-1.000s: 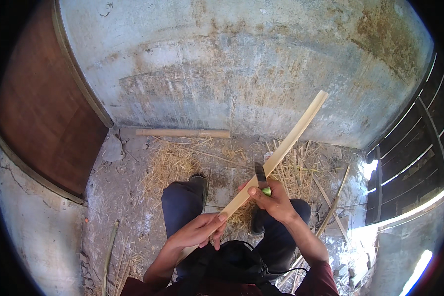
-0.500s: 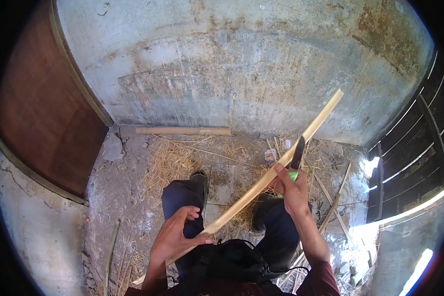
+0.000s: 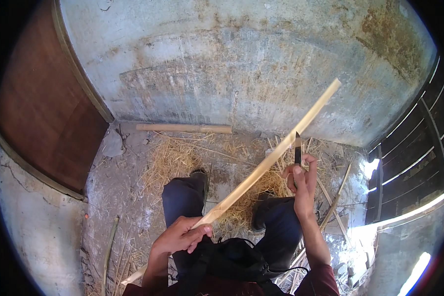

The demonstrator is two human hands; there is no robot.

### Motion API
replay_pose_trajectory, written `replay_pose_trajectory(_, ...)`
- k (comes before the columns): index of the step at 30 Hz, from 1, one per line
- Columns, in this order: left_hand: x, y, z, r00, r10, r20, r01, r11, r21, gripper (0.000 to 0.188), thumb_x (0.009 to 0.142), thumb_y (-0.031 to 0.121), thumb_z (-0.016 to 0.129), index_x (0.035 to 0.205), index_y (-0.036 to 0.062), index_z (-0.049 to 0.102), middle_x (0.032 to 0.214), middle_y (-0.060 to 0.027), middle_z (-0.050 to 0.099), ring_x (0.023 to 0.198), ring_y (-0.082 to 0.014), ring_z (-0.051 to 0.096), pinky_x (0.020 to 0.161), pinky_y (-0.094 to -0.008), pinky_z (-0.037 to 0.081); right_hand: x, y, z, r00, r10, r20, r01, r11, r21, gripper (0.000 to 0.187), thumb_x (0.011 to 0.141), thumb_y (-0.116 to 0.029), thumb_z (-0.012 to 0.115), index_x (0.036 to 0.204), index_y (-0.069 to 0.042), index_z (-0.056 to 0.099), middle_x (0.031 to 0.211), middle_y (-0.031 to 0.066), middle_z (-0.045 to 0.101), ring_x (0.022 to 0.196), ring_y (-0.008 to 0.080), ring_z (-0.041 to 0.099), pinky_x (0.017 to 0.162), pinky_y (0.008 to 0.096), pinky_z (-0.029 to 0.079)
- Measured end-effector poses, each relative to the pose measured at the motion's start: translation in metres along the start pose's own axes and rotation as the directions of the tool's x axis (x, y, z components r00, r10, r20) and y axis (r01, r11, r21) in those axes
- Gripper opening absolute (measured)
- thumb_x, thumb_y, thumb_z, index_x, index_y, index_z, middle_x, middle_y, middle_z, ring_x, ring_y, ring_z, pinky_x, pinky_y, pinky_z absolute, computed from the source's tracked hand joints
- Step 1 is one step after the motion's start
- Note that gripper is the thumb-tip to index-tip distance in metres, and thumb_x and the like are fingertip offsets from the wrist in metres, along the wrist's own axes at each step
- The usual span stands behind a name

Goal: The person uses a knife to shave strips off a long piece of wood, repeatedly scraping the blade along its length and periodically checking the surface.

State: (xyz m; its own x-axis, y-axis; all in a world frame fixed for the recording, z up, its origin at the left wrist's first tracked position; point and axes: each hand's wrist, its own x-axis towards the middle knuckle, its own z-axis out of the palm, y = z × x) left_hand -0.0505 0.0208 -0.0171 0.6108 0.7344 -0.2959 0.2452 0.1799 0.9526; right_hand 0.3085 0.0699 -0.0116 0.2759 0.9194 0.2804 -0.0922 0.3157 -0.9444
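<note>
A long, pale bamboo strip [image 3: 261, 169] slants from beside my left forearm up to the far right. My left hand [image 3: 180, 235] is closed around its lower part, thumb on top. In my right hand [image 3: 301, 181] is a knife [image 3: 298, 150] with a dark blade pointing away from me. The blade's tip lies close to the strip's right edge; whether it touches, I cannot tell. The knife's handle is mostly hidden by my fingers. My right fingers are off the strip.
Straw-like shavings [image 3: 170, 165] litter the floor between and around my legs. A bamboo pole [image 3: 182, 128] lies along the foot of the stained wall [image 3: 222, 74]. A greenish stick [image 3: 111, 246] lies at the left, thinner sticks [image 3: 338, 202] at the right. A black bag [image 3: 237, 261] hangs at my waist.
My left hand has closed around the strip from a looser, open-fingered hold. My right hand has come off the strip and moved slightly right, turning the knife more upright.
</note>
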Motion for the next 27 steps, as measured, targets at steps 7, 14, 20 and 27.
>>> replay_pose_trajectory(7, 0.011, 0.008, 0.012, 0.999, 0.031, 0.008, -0.029, 0.979, -0.202, 0.025, 0.12, 0.022, 0.052, 0.118, -0.002, 0.058, 0.061, 0.0003, 0.054, 0.046, -0.0098, 0.059, 0.044, -0.0258, 0.045, -0.025, 0.021, -0.004, 0.954, -0.259, 0.154, 0.291, 0.922, -0.253, 0.023, 0.108, -0.014, 0.072, 0.12, -0.006, 0.054, 0.09, 0.0067, 0.068, 0.068, 0.0139, 0.059, 0.061, 0.0304, 0.048)
replay_pose_trajectory(14, 0.018, 0.002, 0.016, 0.991, 0.102, 0.085, -0.061, 0.915, -0.398, 0.033, 0.121, 0.03, 0.05, 0.109, 0.0004, 0.057, 0.073, 0.002, 0.05, 0.053, -0.0066, 0.044, 0.049, -0.0255, 0.041, -0.038, 0.011, 0.015, 0.801, -0.418, 0.429, 0.558, 0.781, -0.28, 0.038, 0.09, -0.014, 0.093, 0.112, -0.006, 0.063, 0.091, 0.0122, 0.073, 0.076, 0.0266, 0.074, 0.065, 0.0355, 0.056)
replay_pose_trajectory(20, 0.016, 0.008, 0.027, 0.992, 0.049, 0.115, -0.005, 0.935, -0.353, 0.04, 0.122, 0.035, 0.047, 0.098, 0.0039, 0.055, 0.074, 0.0034, 0.047, 0.058, -0.0052, 0.044, 0.051, -0.0251, 0.039, -0.044, 0.013, 0.023, 0.668, -0.538, 0.515, 0.722, 0.637, -0.271, 0.039, 0.079, -0.025, 0.099, 0.103, -0.013, 0.07, 0.087, 0.0093, 0.071, 0.068, 0.026, 0.071, 0.056, 0.0377, 0.053)
replay_pose_trajectory(27, 0.017, 0.013, 0.029, 0.998, 0.063, 0.03, -0.054, 0.972, -0.23, 0.05, 0.122, 0.042, 0.04, 0.089, 0.0073, 0.055, 0.068, 0.005, 0.042, 0.058, -0.0061, 0.041, 0.052, -0.0243, 0.037, -0.046, 0.011, 0.031, 0.599, -0.579, 0.553, 0.777, 0.586, -0.229, 0.034, 0.081, -0.027, 0.097, 0.102, -0.013, 0.074, 0.079, 0.0048, 0.066, 0.062, 0.0229, 0.065, 0.052, 0.0357, 0.049)
